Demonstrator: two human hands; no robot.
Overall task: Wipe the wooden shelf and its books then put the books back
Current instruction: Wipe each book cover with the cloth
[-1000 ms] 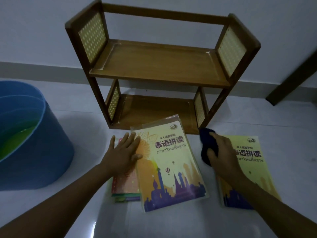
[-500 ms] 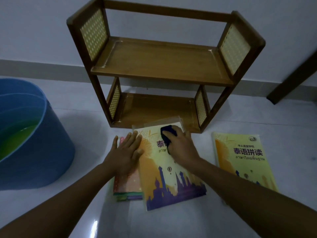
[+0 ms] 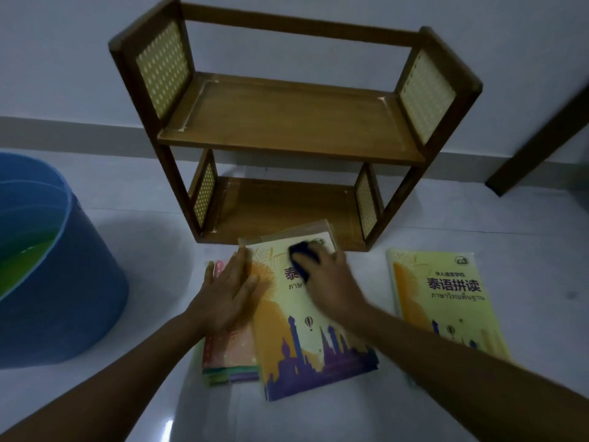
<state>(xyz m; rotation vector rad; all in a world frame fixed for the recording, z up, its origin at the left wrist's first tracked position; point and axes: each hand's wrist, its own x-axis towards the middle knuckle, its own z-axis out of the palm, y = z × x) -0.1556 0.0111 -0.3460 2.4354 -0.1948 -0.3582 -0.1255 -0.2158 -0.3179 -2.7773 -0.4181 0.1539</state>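
A two-tier wooden shelf [image 3: 287, 122] with woven side panels stands bare against the wall. On the floor in front lies a yellow book [image 3: 306, 339] on top of a stack of pinkish books [image 3: 229, 349]. My left hand [image 3: 223, 298] presses flat on the yellow book's left edge and the stack. My right hand [image 3: 331, 282] grips a dark blue cloth [image 3: 302, 253] and holds it against the top of the yellow cover. A second yellow book [image 3: 446, 301] lies flat to the right, apart from both hands.
A blue bucket [image 3: 63, 298] holding greenish liquid stands at the left. A dark wooden edge [image 3: 541, 145] leans along the wall at the right. The floor is pale, glossy tile.
My right hand with the cloth left the right-hand book, came onto the middle yellow book and slid across its upper part. My left hand stayed pressed in place.
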